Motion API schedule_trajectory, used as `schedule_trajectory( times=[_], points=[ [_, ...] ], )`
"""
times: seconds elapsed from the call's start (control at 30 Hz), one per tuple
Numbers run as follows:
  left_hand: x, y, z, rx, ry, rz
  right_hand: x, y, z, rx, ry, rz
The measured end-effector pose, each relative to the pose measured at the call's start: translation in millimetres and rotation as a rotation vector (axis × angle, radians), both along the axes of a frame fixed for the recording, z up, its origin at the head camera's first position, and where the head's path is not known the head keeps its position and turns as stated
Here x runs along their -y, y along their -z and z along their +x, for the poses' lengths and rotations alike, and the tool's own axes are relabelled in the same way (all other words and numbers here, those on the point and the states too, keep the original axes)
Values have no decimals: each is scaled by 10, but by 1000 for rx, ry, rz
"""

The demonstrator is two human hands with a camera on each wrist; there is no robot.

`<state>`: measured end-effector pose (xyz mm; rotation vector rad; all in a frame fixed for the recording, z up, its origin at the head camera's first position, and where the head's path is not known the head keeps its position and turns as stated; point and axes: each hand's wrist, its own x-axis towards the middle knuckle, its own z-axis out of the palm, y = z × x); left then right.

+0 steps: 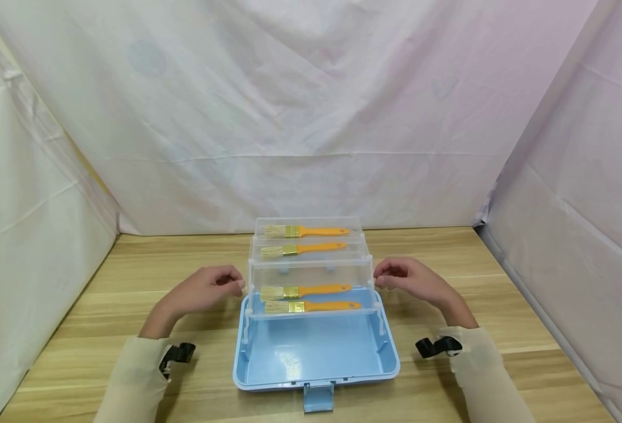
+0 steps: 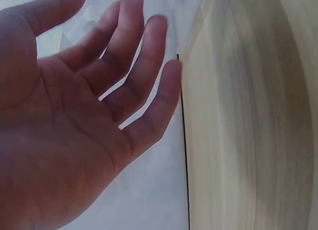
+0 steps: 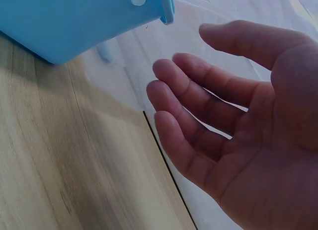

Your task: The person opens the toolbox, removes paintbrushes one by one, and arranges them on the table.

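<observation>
A blue toolbox stands open on the table with its front latch hanging down. Clear tiered trays rise in steps over its rear part. Several paintbrushes with orange handles and pale bristles lie in these trays, among them a top brush and a lowest brush. Beside the trays' left edge is my left hand, its fingers loosely bent and the palm bare in the left wrist view. My right hand mirrors it at the right edge, fingers relaxed around nothing in the right wrist view.
The wooden table extends on both sides of the toolbox. White cloth hangs behind it and also along the left and right sides. A black strap sits at the left wrist, another strap at the right.
</observation>
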<state>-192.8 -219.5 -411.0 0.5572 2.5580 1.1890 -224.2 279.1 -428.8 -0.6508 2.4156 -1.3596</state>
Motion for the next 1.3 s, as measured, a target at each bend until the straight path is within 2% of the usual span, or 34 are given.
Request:
schedule_trajectory(
  times=[0.27, 0.67, 0.93, 1.3],
  points=[
    [-10, -2, 19, 90, 111, 27, -12, 15, 3, 71, -103, 7],
    [-21, -27, 31, 167, 190, 20, 15, -11, 9, 130, -165, 37],
    [-39, -7, 20, 176, 192, 49, 42, -15, 26, 146, -176, 14],
    [-46, 1, 48, 162, 158, 54, 59, -14, 34, 116, -173, 27]
  ],
)
